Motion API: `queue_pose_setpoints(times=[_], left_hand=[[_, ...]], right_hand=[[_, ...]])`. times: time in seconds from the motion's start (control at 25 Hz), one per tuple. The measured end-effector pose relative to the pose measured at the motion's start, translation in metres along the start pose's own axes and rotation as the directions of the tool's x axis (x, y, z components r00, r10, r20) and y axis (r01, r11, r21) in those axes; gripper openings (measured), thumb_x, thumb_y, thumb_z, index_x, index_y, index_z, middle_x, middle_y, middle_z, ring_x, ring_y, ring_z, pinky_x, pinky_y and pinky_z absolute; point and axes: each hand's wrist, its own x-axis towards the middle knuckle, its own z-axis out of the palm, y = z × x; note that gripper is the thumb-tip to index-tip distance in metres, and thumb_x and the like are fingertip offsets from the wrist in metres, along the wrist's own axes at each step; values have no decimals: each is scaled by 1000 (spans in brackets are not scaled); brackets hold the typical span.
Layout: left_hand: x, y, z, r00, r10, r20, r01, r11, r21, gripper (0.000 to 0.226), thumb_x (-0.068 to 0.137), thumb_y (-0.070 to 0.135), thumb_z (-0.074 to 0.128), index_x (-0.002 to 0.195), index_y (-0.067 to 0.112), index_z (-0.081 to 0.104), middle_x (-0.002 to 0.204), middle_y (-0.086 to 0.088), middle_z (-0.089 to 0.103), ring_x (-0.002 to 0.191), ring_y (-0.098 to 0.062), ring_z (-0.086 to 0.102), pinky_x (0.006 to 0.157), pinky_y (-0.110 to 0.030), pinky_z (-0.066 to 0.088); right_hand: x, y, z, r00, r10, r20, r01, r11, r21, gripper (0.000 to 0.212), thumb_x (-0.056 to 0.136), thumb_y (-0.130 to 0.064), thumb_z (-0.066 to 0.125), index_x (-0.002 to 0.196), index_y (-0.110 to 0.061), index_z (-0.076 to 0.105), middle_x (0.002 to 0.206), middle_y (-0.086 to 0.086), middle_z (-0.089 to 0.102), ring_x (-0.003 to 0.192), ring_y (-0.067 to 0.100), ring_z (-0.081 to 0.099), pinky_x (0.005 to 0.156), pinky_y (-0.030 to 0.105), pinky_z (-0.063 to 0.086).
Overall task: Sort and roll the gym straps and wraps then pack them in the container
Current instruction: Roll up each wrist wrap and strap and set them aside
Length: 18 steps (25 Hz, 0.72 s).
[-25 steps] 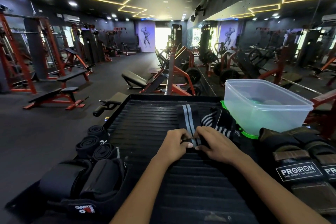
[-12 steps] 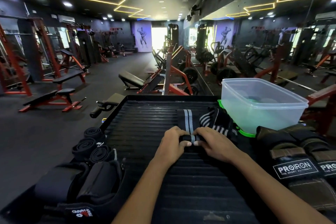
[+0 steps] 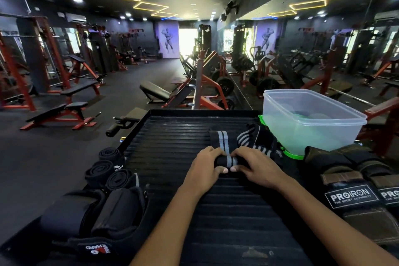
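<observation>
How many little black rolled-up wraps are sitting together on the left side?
3, in a row at the ribbed platform's left edge: far roll, middle roll, near roll. More may hide behind the black pads.

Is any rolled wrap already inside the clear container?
No: the container holds no wrap, while three rolled wraps sit at the platform's left edge and both hands grip the striped wrap.

wrap's (image 3: 229, 160) rolled ends under fingers (image 3: 212, 154)

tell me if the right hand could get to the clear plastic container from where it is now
Probably yes. The right hand is busy gripping the striped wrap, but the container stands open just beyond it, with only loose wraps lying low between.
</observation>
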Motion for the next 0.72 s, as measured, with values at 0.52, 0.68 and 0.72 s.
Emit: queue_pose_setpoints(times=[0.52, 0.68, 0.72], left_hand=[[1, -1, 2, 996, -69, 52, 71, 997, -34, 52, 75, 26, 80, 124, 20, 62, 110, 3, 53, 103, -11, 51, 92, -26, 43], [0, 0, -1, 994, -79, 77, 77, 997, 28, 47, 83, 28, 72, 127, 19, 60, 115, 1, 59, 109, -16, 55, 94, -35, 46], [0, 0, -2, 993, -86, 80, 85, 996, 16, 46, 85, 28, 71, 127, 18, 58, 116, 0, 60, 109, -17, 56, 94, -36, 47]], right_hand=[[0, 0, 1, 998, -54, -32, 53, 998, -41, 23, 88, -36, 63, 99, -20, 52, 97, -8, 57, 89, 12, 54, 74, 30, 44], [-1, 2, 5, 999, -34, -3, 34, 999, 40, 31, 88, -38, 64, 111, -23, 50, 108, -11, 56, 101, 6, 53, 83, 26, 44], [-1, 3, 4, 999, -38, -8, 38, 997, 74, 36, 85, -38, 68, 113, -24, 49, 111, -12, 55, 103, 3, 51, 86, 24, 43]])
